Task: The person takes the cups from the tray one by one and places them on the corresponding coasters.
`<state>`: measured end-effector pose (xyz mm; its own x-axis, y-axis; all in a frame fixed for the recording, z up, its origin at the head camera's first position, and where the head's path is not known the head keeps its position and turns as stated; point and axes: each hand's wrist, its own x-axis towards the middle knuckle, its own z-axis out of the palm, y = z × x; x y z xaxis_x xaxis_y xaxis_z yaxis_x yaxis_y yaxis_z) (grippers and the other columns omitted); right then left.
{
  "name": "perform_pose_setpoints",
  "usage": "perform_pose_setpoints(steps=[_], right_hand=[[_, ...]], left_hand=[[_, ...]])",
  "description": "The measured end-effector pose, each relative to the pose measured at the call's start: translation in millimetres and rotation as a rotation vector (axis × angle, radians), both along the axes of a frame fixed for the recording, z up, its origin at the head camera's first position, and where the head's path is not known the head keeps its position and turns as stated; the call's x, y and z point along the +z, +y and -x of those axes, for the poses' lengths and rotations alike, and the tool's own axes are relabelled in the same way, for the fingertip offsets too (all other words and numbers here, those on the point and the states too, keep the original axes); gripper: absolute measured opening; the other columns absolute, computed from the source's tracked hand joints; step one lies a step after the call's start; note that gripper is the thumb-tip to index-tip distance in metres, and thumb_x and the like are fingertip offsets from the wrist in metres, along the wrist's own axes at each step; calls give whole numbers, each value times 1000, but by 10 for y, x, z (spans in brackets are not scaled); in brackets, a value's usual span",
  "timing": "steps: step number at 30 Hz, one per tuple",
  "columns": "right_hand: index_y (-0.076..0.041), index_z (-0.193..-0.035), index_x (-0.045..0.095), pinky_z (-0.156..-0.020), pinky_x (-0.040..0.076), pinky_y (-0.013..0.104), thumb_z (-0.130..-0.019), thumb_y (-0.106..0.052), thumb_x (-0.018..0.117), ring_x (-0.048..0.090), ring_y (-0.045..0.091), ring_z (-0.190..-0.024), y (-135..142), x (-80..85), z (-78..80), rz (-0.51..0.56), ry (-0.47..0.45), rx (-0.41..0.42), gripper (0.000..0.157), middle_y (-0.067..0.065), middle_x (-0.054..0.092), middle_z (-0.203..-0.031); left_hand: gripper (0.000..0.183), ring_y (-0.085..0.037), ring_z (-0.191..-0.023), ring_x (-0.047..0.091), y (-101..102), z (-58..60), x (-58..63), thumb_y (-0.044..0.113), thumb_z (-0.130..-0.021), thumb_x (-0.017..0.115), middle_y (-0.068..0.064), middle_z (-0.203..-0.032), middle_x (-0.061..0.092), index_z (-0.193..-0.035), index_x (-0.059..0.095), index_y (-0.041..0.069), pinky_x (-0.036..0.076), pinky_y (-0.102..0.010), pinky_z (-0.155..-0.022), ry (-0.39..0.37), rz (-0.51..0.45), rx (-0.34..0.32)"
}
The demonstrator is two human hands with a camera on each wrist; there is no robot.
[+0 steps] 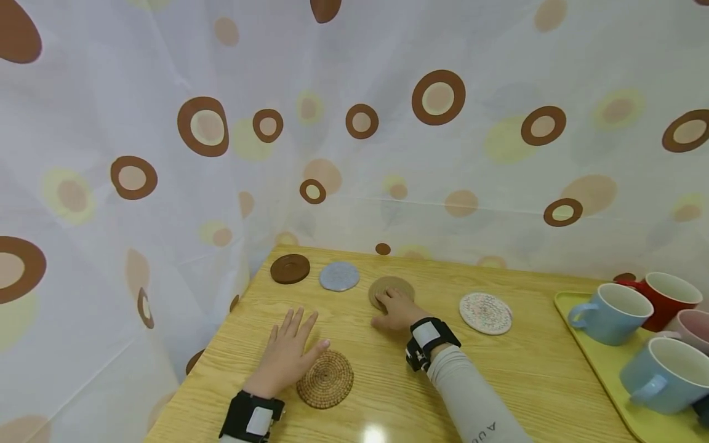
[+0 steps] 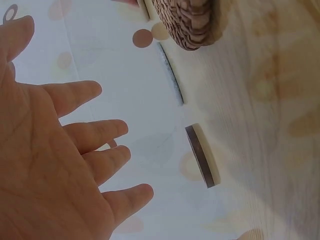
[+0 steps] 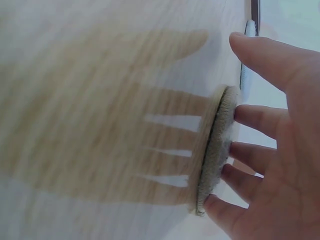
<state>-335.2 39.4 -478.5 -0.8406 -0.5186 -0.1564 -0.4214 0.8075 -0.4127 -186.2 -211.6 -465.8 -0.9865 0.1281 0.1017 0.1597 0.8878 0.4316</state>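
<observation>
With its fingertips, my right hand [image 1: 396, 312] touches a round tan coaster [image 1: 394, 282] lying flat on the table. The right wrist view shows those fingers fairly straight against the top of the coaster [image 3: 218, 145], thumb held apart from it. My left hand [image 1: 287, 359] is spread out and holds nothing, its thumb near a round woven wicker coaster [image 1: 327, 380]. Behind the hands lie a dark brown coaster [image 1: 290, 269] and a blue-grey coaster [image 1: 339, 276]. To the right of my right hand lies a speckled white coaster [image 1: 485, 313].
At the right, a yellow tray [image 1: 588, 363] bears two light blue mugs, a red mug [image 1: 669, 298] and a pink mug [image 1: 693, 327]. A white curtain [image 1: 354, 154] with brown and yellow circles borders the wooden table [image 1: 410, 394] at the back and left.
</observation>
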Motion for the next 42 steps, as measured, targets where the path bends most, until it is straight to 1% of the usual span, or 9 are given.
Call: perform_pose_setpoints(steps=[5,10,16,22,25,29,35,39,42], right_hand=[[-5,-148,40,-116,29,57,-92,-38,66,23,47,-145,-25,-68,142,-10,25,-14,70,28,28,-155],[-5,-146,43,-114,31,59,-90,-36,69,27,48,-143,-49,-122,212,12,62,-35,69,28,31,-153],[-5,-143,45,-112,33,59,-89,-37,68,31,48,-141,-56,-134,216,-3,116,-50,67,27,35,-151],[-5,-143,45,-113,32,59,-90,-41,67,32,47,-141,-43,-162,218,-17,161,-53,68,26,37,-150],[-7,-144,44,-114,30,59,-90,-45,65,31,47,-142,-44,-206,236,-21,177,-48,69,25,36,-151],[-7,-146,42,-116,24,62,-91,-46,62,24,48,-144,-24,-229,242,31,155,-43,70,26,32,-153],[-4,-147,39,-116,25,62,-93,-47,61,21,48,-145,127,-189,218,72,186,-21,72,28,28,-154],[-6,-150,34,-115,24,64,-94,-51,58,18,47,-147,317,-130,174,49,217,-14,76,27,25,-156],[-6,-152,30,-116,23,64,-95,-50,57,17,47,-147,500,-76,93,26,239,-3,77,28,24,-157]], left_hand=[[71,-42,-150,11,0,-1,-2,56,-98,46,-22,-160,23,-153,33,14,12,-69,-116,-5,-10,-1],[70,-42,-150,11,-4,0,-16,56,-97,47,-21,-160,23,-153,33,15,11,-70,-116,-8,-22,-4],[72,-42,-150,11,-10,0,-39,59,-97,45,-22,-160,23,-153,34,15,11,-69,-116,-5,-22,1],[73,-42,-150,12,-13,5,-48,60,-97,44,-22,-159,24,-152,34,13,11,-69,-116,-9,-24,-2],[73,-42,-150,13,-17,4,-39,60,-97,44,-22,-159,24,-152,34,13,12,-69,-116,-10,-20,2],[72,-43,-150,12,-22,-1,-28,58,-97,45,-22,-159,24,-152,34,12,12,-69,-116,-19,-24,4],[73,-42,-150,11,-21,11,-62,59,-97,43,-22,-160,23,-153,32,14,11,-69,-116,-47,-30,-9],[73,-42,-150,11,-19,17,-79,60,-97,44,-22,-160,23,-153,32,15,11,-70,-115,-47,-38,-12],[74,-41,-150,11,-12,23,-78,61,-96,44,-22,-160,24,-153,33,15,11,-70,-115,-38,-44,-11]])
